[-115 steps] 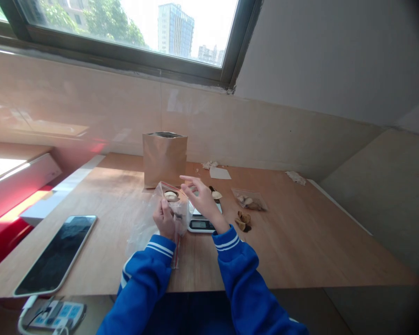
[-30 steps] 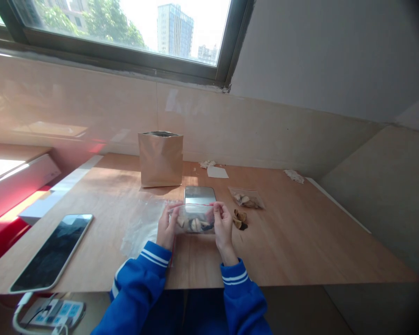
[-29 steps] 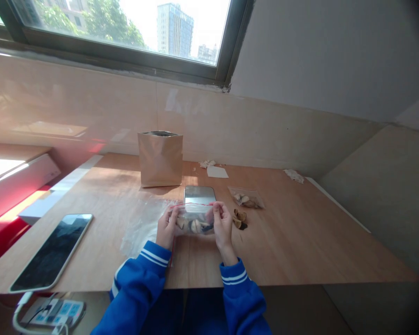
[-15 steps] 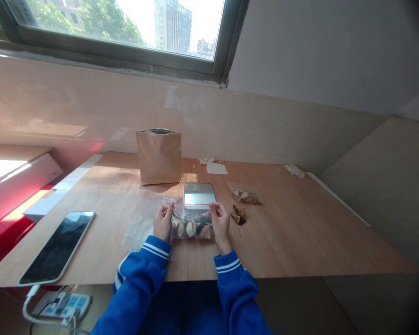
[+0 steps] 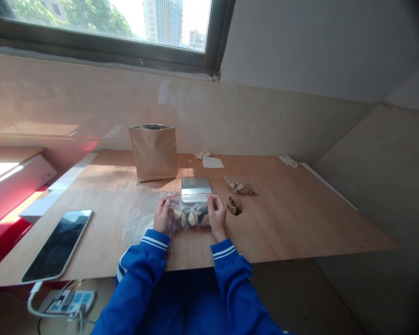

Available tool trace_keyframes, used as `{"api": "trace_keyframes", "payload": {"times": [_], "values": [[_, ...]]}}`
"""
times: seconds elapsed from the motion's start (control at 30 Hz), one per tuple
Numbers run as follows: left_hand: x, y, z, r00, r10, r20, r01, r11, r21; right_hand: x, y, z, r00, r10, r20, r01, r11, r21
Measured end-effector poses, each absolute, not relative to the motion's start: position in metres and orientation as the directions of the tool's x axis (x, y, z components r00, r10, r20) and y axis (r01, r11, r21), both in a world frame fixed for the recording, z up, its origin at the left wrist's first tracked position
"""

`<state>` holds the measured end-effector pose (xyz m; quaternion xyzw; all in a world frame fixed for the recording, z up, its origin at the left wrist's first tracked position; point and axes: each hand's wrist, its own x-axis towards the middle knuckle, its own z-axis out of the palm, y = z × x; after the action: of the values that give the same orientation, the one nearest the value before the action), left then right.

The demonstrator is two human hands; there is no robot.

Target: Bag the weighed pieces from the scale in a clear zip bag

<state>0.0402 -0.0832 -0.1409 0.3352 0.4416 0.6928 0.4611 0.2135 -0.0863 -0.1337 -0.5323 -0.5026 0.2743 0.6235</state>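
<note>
Both my hands pinch the red-sealed top edge of a clear zip bag (image 5: 188, 217) packed with fortune cookies. My left hand (image 5: 161, 216) holds its left end and my right hand (image 5: 216, 215) its right end. The bag hangs just in front of a digital kitchen scale (image 5: 195, 185), whose steel top shows behind it; its display is hidden. To the right lie a small clear bag of cookies (image 5: 240, 185) and a few loose fortune cookies (image 5: 233, 205). A kraft paper pouch (image 5: 153, 152) stands open beyond the scale.
The wooden table (image 5: 282, 218) also bears a smartphone (image 5: 57, 245) at the left, a loose plastic sheet (image 5: 138, 218), a white paper slip (image 5: 212, 162) and crumpled tissue (image 5: 288, 162). A power strip (image 5: 70, 300) sits below the front edge.
Compared with the earliest frame, both hands now grip the bag's top edge, and the scale's display is covered. Over the last second, the bag has dropped slightly and the view has tilted.
</note>
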Motion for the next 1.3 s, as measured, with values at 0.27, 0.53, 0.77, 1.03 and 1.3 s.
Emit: {"api": "trace_keyframes", "payload": {"times": [0.27, 0.53, 0.77, 1.03, 1.3], "values": [[0.036, -0.08, -0.146, -0.408, 0.912, 0.025, -0.377, -0.194, 0.906, 0.213, -0.087, -0.135, 0.362, 0.867, 0.343, 0.228, 0.274, -0.934], [0.037, -0.084, -0.139, -0.42, 0.907, 0.022, -0.375, -0.195, 0.906, 0.215, -0.086, -0.137, 0.371, 0.857, 0.358, 0.187, 0.309, -0.933], [0.037, -0.086, -0.138, -0.45, 0.888, 0.091, -0.28, -0.237, 0.93, 0.215, -0.082, -0.141, 0.401, 0.849, 0.344, 0.176, 0.298, -0.938], [0.04, -0.086, -0.139, -0.429, 0.9, 0.081, -0.321, -0.236, 0.917, 0.216, -0.084, -0.138, 0.376, 0.871, 0.315, 0.12, 0.292, -0.949], [0.04, -0.085, -0.146, -0.307, 0.949, 0.07, -0.343, -0.179, 0.922, 0.213, -0.085, -0.14, 0.273, 0.923, 0.271, 0.057, 0.266, -0.962]]}}
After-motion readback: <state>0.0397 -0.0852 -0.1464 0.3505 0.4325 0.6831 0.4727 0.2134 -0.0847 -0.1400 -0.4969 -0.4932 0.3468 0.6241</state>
